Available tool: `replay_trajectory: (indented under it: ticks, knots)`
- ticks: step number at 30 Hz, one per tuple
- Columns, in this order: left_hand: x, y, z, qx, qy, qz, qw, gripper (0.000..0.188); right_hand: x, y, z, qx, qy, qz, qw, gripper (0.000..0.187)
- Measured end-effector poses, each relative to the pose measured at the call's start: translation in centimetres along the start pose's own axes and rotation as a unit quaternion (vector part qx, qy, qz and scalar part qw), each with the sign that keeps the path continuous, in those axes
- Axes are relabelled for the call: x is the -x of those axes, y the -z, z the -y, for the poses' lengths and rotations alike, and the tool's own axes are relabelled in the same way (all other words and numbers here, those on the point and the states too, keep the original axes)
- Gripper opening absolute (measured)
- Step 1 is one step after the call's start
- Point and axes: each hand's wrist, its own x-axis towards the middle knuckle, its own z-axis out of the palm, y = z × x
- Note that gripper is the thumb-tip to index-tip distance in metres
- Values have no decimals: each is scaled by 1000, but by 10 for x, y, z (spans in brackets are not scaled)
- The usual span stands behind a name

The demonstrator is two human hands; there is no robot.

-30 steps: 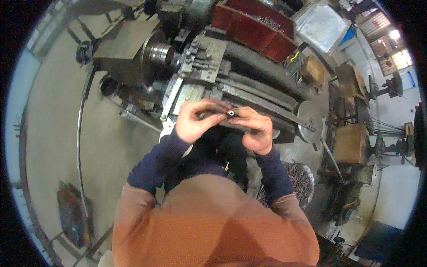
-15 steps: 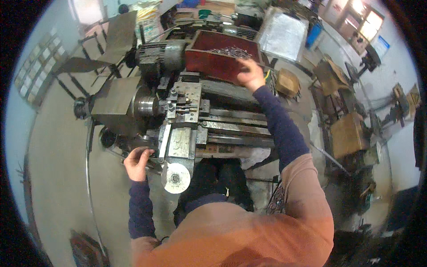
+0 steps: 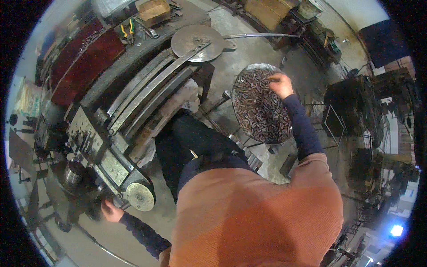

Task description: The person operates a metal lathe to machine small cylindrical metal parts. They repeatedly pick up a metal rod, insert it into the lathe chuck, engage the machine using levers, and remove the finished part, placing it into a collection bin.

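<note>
My right hand (image 3: 280, 86) is over the upper right part of a round pan (image 3: 263, 66) heaped with small dark metal pieces (image 3: 262, 109). Its fingers are bent and drawn together at the pieces; what is between them is too small to make out. Far to the left, my left hand (image 3: 112, 212) is at the front of a lathe (image 3: 113, 167), close beside its pale round handwheel (image 3: 141, 197). Those fingers are curled toward the dark area by the lathe's front, and what they grip is hidden.
Long bed rails (image 3: 149, 95) run from the carriage to a round metal disc (image 3: 195, 43). Behind them are a dark red tray (image 3: 84, 62), pliers with yellow-green handles (image 3: 128, 31) and a cardboard box (image 3: 153, 12). A metal rod (image 3: 262, 35) projects beyond the disc.
My view has turned to the right. My right hand has gone from beside the red tray to the pan of metal pieces. My left hand stays by the handwheel.
</note>
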Motion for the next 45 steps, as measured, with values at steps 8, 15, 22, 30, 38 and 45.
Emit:
replay_trajectory:
  ticks: [8, 15, 22, 30, 38, 45]
  knots:
    - [-9, -10, -4, -69, -4, 33, 997, 44, 25, -60, -10, 100, 149, 118, 977, 34]
    - [-6, -9, -8, -58, 7, 44, 997, 41, 19, -97, 0, 217, 160, 156, 950, 28]
    - [-6, -6, -12, -68, 4, 56, 996, 43, 25, -101, 22, 288, 107, 168, 937, 29]
    - [-11, 24, -45, 74, 67, 233, 967, 24, 22, -76, 36, -23, 116, 144, 982, 38]
    - [-1, 13, -212, 121, -60, 291, 947, 20, 43, -76, 235, -457, 369, 218, 779, 40]
    - [22, -16, -274, 250, -156, 337, 894, 15, 59, -85, 336, -504, 421, 289, 696, 39]
